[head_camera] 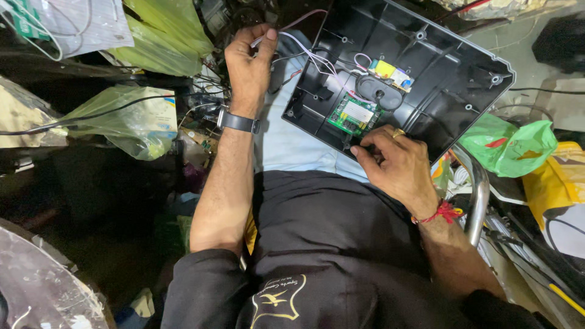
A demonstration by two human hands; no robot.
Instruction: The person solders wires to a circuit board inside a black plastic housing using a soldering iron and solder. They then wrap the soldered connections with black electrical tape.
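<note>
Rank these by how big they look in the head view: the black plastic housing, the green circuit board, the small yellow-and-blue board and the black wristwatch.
1. Black plastic housing, by far.
2. Green circuit board.
3. Yellow-and-blue board and wristwatch: too alike to rank, and the watch sits nearer the camera.

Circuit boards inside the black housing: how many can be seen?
2: a green board near the right hand, and a yellow-and-blue board above the black oval part. Others may be hidden.

Open black plastic housing (451,79), tilted on lap, green circuit board (352,114), white wires (304,52)
</note>
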